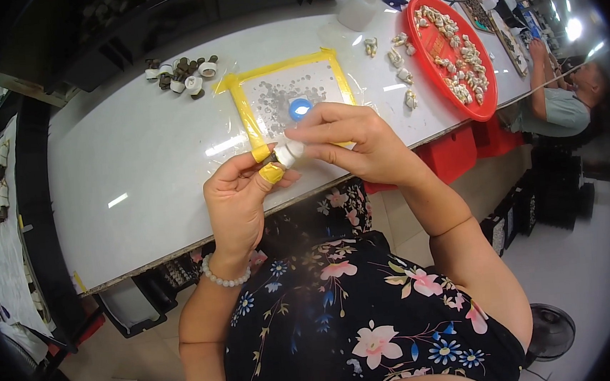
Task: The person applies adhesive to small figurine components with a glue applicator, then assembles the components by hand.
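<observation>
My left hand (238, 199) has yellow tape wrapped on its thumb and a fingertip. Between them it pinches a small white and dark brown piece (289, 154), its dark end toward the left hand. From the right, my right hand (358, 140) closes its thumb and fingers at the piece's white end, partly covering it. Just beyond the fingers, a round blue cap-like thing (300, 109) sits on a white sheet (268, 86) edged with yellow tape and spotted with grey marks.
A pile of similar brown and white pieces (185, 74) lies at the back left. A tilted red tray (488, 108) holds several small white-and-gold pieces, with more (404, 75) beside it on the white table (138, 160). Another person (560, 109) sits at the far right.
</observation>
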`<state>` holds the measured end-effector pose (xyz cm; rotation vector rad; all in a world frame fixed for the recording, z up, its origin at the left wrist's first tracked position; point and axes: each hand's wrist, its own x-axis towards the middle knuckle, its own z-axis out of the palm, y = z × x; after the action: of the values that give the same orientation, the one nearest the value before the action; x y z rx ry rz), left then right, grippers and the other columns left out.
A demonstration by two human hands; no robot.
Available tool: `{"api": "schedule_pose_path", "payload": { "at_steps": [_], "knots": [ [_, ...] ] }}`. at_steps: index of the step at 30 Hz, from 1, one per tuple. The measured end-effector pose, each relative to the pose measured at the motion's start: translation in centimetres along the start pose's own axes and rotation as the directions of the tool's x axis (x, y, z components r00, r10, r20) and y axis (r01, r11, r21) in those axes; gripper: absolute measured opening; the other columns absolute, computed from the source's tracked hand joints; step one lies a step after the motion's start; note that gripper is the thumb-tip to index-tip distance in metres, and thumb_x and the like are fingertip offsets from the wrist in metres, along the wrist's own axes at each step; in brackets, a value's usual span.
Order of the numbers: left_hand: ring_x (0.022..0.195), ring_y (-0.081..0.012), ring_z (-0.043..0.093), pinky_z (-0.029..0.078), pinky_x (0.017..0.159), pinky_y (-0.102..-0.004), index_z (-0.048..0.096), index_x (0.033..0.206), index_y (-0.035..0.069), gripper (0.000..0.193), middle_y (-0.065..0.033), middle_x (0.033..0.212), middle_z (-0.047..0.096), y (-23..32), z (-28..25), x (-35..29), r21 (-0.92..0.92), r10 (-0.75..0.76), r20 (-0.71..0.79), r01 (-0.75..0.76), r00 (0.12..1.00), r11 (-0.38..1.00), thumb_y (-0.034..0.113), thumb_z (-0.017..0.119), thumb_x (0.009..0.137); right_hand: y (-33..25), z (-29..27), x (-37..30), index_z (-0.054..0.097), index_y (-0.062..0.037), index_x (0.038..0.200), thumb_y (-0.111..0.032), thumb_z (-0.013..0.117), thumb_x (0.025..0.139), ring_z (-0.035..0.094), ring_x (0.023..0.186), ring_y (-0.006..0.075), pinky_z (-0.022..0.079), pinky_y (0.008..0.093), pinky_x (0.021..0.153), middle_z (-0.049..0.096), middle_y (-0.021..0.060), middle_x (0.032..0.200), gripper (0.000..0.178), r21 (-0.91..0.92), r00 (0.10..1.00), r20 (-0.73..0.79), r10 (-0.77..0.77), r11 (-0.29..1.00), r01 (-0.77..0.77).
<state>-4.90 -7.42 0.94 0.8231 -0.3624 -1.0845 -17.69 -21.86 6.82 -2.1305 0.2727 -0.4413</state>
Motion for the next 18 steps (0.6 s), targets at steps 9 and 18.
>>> {"api": "schedule_pose_path", "payload": {
  "at_steps": [9, 18],
  "knots": [
    [0.075, -0.0225, 0.067, 0.056, 0.069, -0.0289, 0.056, 0.103, -0.01, 0.02, -0.0172, 0.093, 0.065, 0.7, 0.1, -0.1, 0.152, -0.044, -0.022, 0.047, 0.999, 0.987, -0.005, 0.059, 0.085, 0.9, 0.2, -0.4, 0.065, -0.0001, 0.106, -0.002, 0.065, 0.079, 0.063, 0.079, 0.0231, 0.049, 0.0307, 0.071, 0.064, 0.0129, 0.089, 0.027, -0.002, 1.0, 0.017, -0.016, 1.0, 0.016],
    [0.093, -0.0169, 0.059, 0.047, 0.086, -0.028, 0.058, 0.11, -0.005, 0.024, -0.0105, 0.103, 0.061, 7.0, -8.4, -4.3, 0.949, 0.532, -0.071, -0.107, 0.843, 0.296, 0.001, 0.06, 0.087, 3.3, -7.8, -6.8, 0.064, 0.0002, 0.094, -0.006, 0.07, 0.076, 0.057, 0.069, 0.015, 0.045, 0.0268, 0.061, 0.06, 0.0081, 0.085, 0.021, -0.446, 0.812, -0.563, 0.151, 0.772, -0.453]
  ]
}}
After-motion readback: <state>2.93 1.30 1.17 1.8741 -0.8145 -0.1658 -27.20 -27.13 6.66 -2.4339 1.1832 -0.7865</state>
